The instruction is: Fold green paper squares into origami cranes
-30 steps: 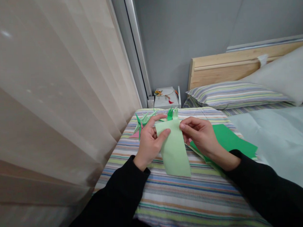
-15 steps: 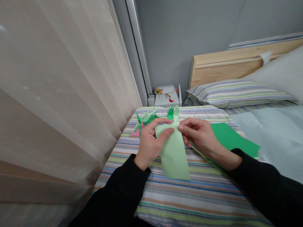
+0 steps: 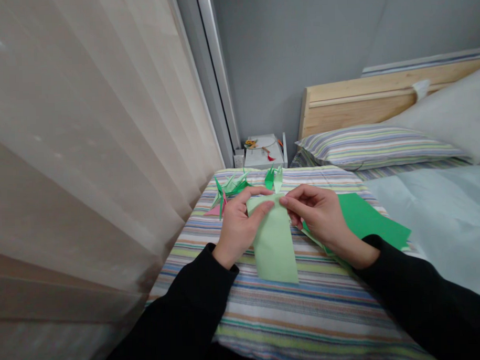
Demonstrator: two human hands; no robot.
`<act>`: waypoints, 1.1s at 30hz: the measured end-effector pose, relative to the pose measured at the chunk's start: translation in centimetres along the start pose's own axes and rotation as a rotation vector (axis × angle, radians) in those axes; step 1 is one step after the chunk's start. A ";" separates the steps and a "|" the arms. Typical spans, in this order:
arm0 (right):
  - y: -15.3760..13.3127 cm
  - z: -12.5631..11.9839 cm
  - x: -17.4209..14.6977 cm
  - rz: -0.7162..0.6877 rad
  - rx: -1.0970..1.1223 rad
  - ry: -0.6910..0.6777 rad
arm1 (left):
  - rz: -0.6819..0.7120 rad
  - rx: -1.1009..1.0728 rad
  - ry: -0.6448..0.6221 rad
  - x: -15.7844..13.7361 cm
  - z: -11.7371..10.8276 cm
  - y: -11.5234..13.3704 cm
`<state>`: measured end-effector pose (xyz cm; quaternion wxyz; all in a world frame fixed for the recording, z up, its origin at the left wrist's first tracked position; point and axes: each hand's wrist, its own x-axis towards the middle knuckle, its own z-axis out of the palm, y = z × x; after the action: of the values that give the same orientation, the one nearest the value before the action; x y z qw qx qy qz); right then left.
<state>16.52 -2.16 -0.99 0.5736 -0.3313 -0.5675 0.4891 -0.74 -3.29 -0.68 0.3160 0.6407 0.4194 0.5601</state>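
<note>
A light green sheet of paper [image 3: 276, 247], long and narrow, hangs tilted toward me above the striped cloth. My left hand [image 3: 243, 222] pinches its upper left part between thumb and fingers. At the upper right corner, my right hand [image 3: 314, 211] grips the same sheet with thumb and forefinger; its other fingers are curled. Just beyond the paper's top edge stand a dark green folded paper piece [image 3: 269, 178] and a pale green one [image 3: 278, 179], both with pointed tips. Left of my left hand lie several green folded paper figures [image 3: 234, 185] and a pink paper piece [image 3: 214, 210].
Dark green paper sheets [image 3: 369, 220] lie to the right, partly under my right forearm. The striped cloth [image 3: 307, 314] covers the surface. A curtain [image 3: 104, 127] borders the left side. Behind are a small white stand [image 3: 258, 158], a wooden headboard [image 3: 340, 111] and a striped pillow [image 3: 380, 146].
My right thumb and forefinger have shifted slightly left along the paper's top edge. The sheet's lower end has moved a little up and left. Both hands keep their hold.
</note>
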 end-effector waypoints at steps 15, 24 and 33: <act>0.5 0.0 0.0 -0.086 -0.109 0.073 | -0.243 -0.377 0.115 0.9 0.2 -1.6; 0.4 -0.5 0.5 -0.040 -0.015 0.150 | -0.386 -0.407 -0.021 0.6 0.4 -1.3; 0.8 -1.3 0.9 -0.407 -0.416 0.184 | -0.559 -0.503 -0.046 1.1 0.2 -0.9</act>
<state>17.50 -0.84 -1.61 0.6288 -0.3640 -0.6557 0.2052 -0.70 -1.87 -0.99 0.6134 0.4162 0.4202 0.5233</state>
